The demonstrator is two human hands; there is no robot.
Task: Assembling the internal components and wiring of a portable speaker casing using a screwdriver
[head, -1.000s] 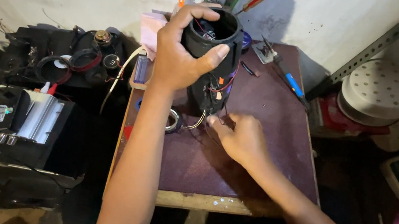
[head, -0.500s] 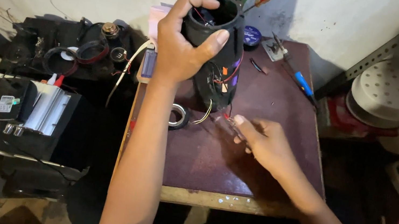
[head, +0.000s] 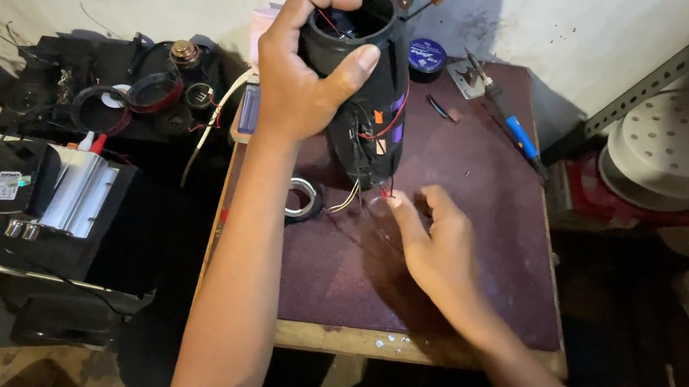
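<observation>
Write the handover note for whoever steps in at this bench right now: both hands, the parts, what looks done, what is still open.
Left hand: gripping the black cylindrical housing by its open top rim, holding it upright on the small table.
Right hand: fingertips pinching thin wires at the housing's base.
Nearby: a tape roll beside the base, a blue-handled tool behind.
Done: housing open, wiring exposed.
Left: loose wires hang out; housing not closed.

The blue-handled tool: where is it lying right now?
In the head view, the blue-handled tool lies at the table's far right corner, beyond the right hand.
</observation>
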